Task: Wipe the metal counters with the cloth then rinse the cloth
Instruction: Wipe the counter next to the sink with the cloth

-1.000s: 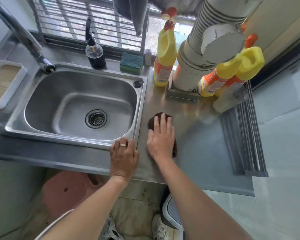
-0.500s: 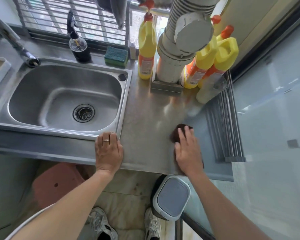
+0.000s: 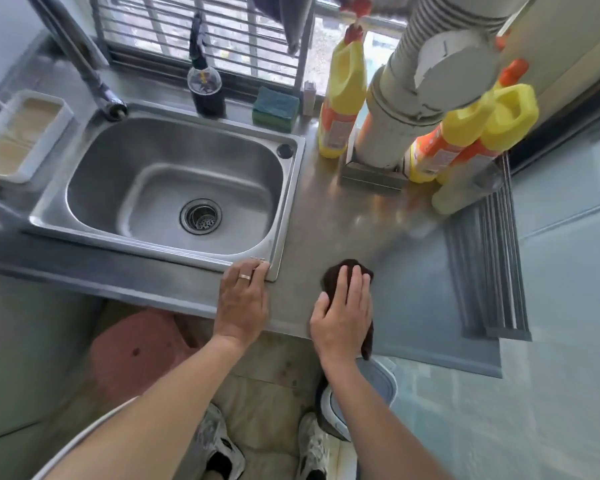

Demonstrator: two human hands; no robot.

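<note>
A dark brown cloth (image 3: 329, 276) lies on the metal counter (image 3: 329, 216) near its front edge, right of the sink (image 3: 167, 188). My right hand (image 3: 343, 310) presses flat on the cloth with straight fingers; a corner of the cloth hangs over the counter edge below my palm. My left hand (image 3: 245, 299), wearing a ring, rests flat on the counter's front edge at the sink's near right corner. The faucet (image 3: 94, 81) stands at the sink's back left.
Yellow detergent bottles (image 3: 343, 98) and a grey ribbed pipe (image 3: 395, 109) stand at the counter's back. A green sponge (image 3: 274, 105), a dark soap dispenser (image 3: 205, 88), a white tray (image 3: 21, 133) and a metal slatted rack (image 3: 489, 265) surround the area. A bin (image 3: 368, 393) sits on the floor.
My right hand slid the cloth rightwards across the counter, then back left towards the sink and the front edge. My left hand stayed at the sink corner.
</note>
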